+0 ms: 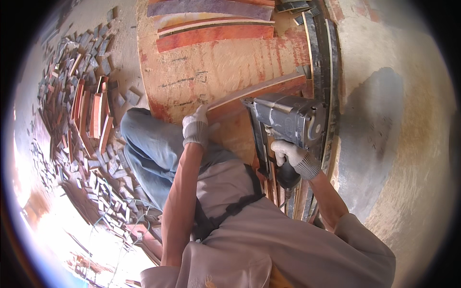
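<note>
My left hand (197,126), in a white knit glove, presses on the near end of a long reddish wooden strip (261,90) that lies slanted across a big worn plywood board (216,62). My right hand (294,156), gloved too, grips the black handle of a grey pneumatic nail gun (288,120). The gun's nose rests against the strip, just right of my left hand. My knee in blue jeans (149,149) is bent below the left hand.
Several red and purple strips (216,31) lie at the board's far end. Dark strips (324,67) run along its right edge. A heap of small wood offcuts (91,120) covers the floor at left. Bare concrete floor (394,120) lies at right.
</note>
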A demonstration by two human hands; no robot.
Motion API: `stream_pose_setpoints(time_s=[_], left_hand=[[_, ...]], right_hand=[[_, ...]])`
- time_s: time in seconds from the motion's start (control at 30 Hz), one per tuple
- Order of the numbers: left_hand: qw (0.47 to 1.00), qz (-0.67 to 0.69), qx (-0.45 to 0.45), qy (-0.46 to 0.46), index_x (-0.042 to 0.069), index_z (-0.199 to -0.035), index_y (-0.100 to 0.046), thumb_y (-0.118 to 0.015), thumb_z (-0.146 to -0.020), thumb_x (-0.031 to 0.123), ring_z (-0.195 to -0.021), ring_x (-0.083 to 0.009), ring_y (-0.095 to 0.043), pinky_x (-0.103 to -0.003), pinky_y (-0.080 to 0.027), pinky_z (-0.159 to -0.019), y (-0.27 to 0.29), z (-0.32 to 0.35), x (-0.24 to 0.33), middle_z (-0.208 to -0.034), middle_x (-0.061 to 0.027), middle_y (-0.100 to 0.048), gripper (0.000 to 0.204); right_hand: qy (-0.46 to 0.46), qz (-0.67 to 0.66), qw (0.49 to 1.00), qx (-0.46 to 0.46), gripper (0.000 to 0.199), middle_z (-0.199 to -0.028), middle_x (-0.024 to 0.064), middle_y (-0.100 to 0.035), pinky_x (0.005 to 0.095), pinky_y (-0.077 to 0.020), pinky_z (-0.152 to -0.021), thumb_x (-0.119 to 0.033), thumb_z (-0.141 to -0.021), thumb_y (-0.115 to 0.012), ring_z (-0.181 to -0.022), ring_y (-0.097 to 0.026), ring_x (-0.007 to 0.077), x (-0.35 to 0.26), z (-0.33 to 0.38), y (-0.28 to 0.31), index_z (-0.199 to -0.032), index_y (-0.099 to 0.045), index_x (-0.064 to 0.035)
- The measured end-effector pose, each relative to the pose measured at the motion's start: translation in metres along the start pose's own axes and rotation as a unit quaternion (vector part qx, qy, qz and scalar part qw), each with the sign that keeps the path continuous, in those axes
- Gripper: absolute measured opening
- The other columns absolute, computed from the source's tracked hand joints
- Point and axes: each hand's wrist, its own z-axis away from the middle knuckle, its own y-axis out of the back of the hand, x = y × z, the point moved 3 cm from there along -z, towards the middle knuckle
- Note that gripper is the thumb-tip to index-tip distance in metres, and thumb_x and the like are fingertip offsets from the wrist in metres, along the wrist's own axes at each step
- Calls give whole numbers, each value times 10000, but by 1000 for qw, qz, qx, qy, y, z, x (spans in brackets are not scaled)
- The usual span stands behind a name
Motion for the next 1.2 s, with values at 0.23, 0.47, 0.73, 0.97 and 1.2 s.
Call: stream_pose_setpoints(time_s=[0.23, 0.47, 0.73, 0.97, 1.2], left_hand=[[999, 28, 24, -3, 88, -1222, -649, -899, -753, 246, -1003, -416, -705, -474, -558, -859, -2, 2, -1, -1040, -209, -745, 554], [988, 135, 10, 69, 79, -1154, -665, -895, -736, 116, -973, -406, -701, -451, -575, -782, -5, -2, -1, -1046, -196, -739, 478], [998, 52, -13, 38, 85, -1182, -621, -896, -763, 244, -985, -438, -707, -484, -564, -842, -6, -5, -2, -998, -226, -747, 526], [998, 40, -3, 53, 71, -1110, -650, -887, -757, 148, -964, -422, -701, -449, -577, -779, -16, -8, -8, -1010, -211, -742, 432], [979, 166, -20, 119, 81, -1158, -657, -630, -982, 247, -961, -385, -731, -467, -587, -783, -31, -18, -21, -1016, -235, -744, 244]], right_hand=[[-5, 23, 1000, -11, 338, -598, 6, -574, 298, -462, -646, -280, -1010, -588, -568, -539, 108, 5, -9, -8, -737, -628, -84], [2, 15, 1000, -5, 291, -594, 17, -565, 299, -465, -600, -247, -999, -593, -536, -543, 123, 6, -11, -10, -789, -649, -54], [22, 61, 998, 9, 215, -602, 26, -576, 303, -451, -554, -191, -977, -624, -501, -531, 131, 3, -2, -15, -838, -679, -36], [76, 80, 993, -37, 227, -614, 20, -567, 285, -445, -545, -220, -976, -642, -500, -540, 128, 8, -18, -32, -1084, -674, -23], [65, 160, 981, -83, 316, -627, 16, -580, 324, -474, -619, -294, -1043, -567, -588, -564, 127, -4, -12, -34, -835, -643, -69]])
